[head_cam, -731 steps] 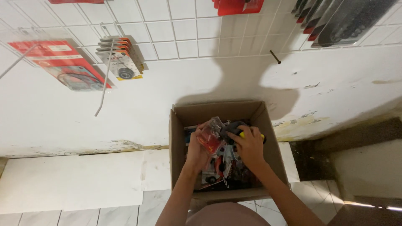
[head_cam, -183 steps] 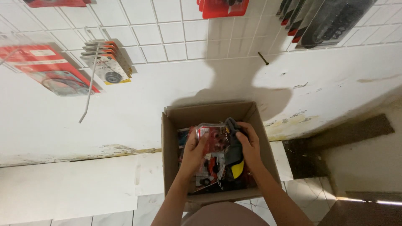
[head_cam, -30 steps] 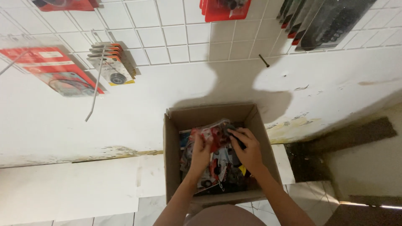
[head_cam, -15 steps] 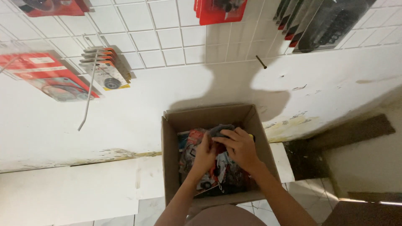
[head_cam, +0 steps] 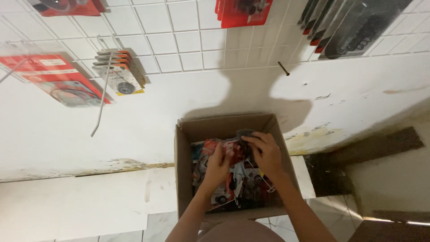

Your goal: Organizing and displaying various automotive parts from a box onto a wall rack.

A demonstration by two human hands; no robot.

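Reaching down into an open cardboard box (head_cam: 183, 170), both bare hands work among its contents. Box: brown, flaps up, standing on the floor against a scuffed white wall (head_cam: 134, 130), filled with a jumble of small packaged goods.

Left hand (head_cam: 217, 166): inside the box, left of centre, fingers curled round the lower edge of a blister pack (head_cam: 230, 150).

Right hand (head_cam: 268, 152): just beside it, fingers bent and closed over the same pack's upper right part.

Blister pack: red-and-white card under clear plastic, held between the two hands above the heap; a dark rounded item shows at its top, possibly part of the pack, though the view is too small to be sure.

Remaining contents: more red, white and black packets (head_cam: 244, 188), with thin wire hooks poking out.

Farther off, on the wall: a white wire grid (head_cam: 179, 40) carrying hung goods, namely a flat red pack (head_cam: 60, 80), a stack of orange-topped carded items (head_cam: 118, 71), another red pack (head_cam: 244, 10) and dark long packs (head_cam: 354, 24). A bare peg (head_cam: 283, 68) juts out below.
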